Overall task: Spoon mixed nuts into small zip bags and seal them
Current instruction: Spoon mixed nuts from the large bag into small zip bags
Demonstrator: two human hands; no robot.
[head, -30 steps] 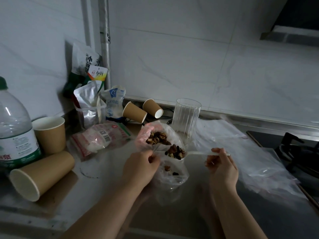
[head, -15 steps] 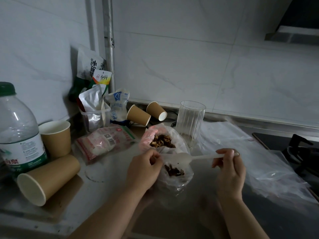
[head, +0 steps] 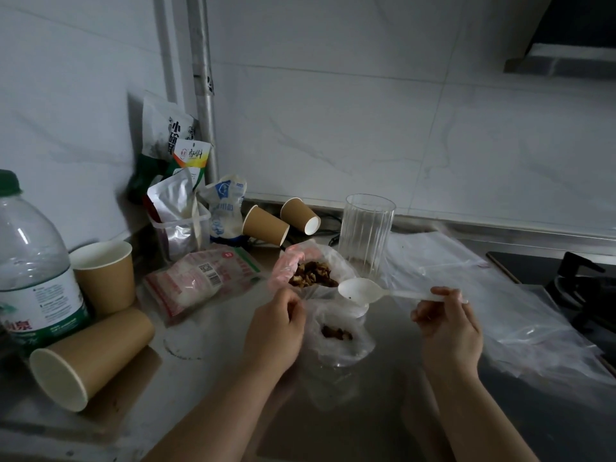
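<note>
1. Our spoon (head: 361, 291) was full of nuts a moment ago. Now it is empty, just above the zip bag (head: 336, 335).
2. The nuts now sit at the bottom of the zip bag, in front of the big nut bag (head: 311, 271).
3. Our left hand (head: 275, 328) pinches the zip bag's mouth on its left side.
4. Our right hand (head: 445, 323) pinches the spoon's handle, to the right of the zip bag.
5. We think the zip bag needs more scoops before we seal it.
</note>
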